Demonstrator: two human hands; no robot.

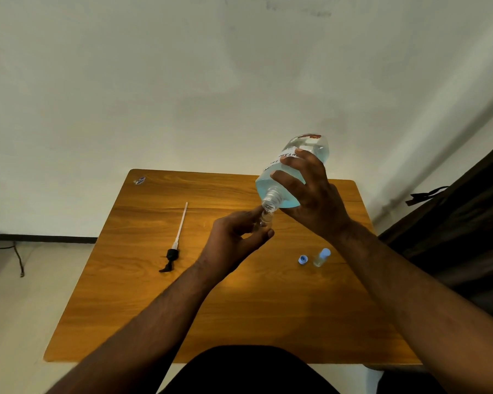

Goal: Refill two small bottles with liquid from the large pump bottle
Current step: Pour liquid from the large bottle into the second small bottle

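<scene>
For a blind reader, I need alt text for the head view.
The right hand tips a large bottle of blue liquid, mouth down, over a small bottle held in the left hand. On the wooden table lie the pump, a loose blue cap and a capped second small bottle.

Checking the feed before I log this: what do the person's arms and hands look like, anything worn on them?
Both forearms are bare up to the frame edge: no sleeves show. The left hand and right hand wear no gloves, and no watch, bracelet or ring can be seen. No markings or cables on either arm. Dark clothing shows at the bottom edge.
</scene>
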